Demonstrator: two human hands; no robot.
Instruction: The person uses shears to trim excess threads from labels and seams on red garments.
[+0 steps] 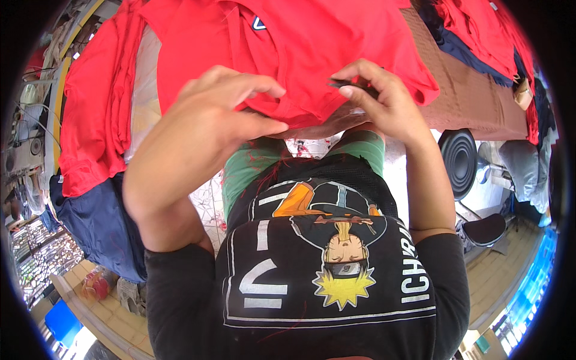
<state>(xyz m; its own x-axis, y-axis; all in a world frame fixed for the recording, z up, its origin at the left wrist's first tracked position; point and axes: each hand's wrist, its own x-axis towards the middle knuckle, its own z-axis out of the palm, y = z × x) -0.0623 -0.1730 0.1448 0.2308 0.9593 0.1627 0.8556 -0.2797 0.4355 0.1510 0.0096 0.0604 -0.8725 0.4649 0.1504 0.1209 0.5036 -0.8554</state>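
A red garment [324,48] is spread over the table in front of me, its near edge hanging toward my lap. Above its left part is my left hand [225,105], thumb and fingers apart, with nothing seen between them. My right hand [384,96] is closed on small black thread snips [341,83], their tip pointing left over the garment's near right part. The fingers cover most of the snips. A dark blue and white patch [258,24] shows on the red cloth at the far side.
The table has a brown cover [462,99]. Red garments [99,102] and navy cloth [99,225] hang at the left; more red and navy garments [474,36] lie at the far right. Below right are a round black disc [458,165] and a dark seat [484,230]. Red threads litter the floor.
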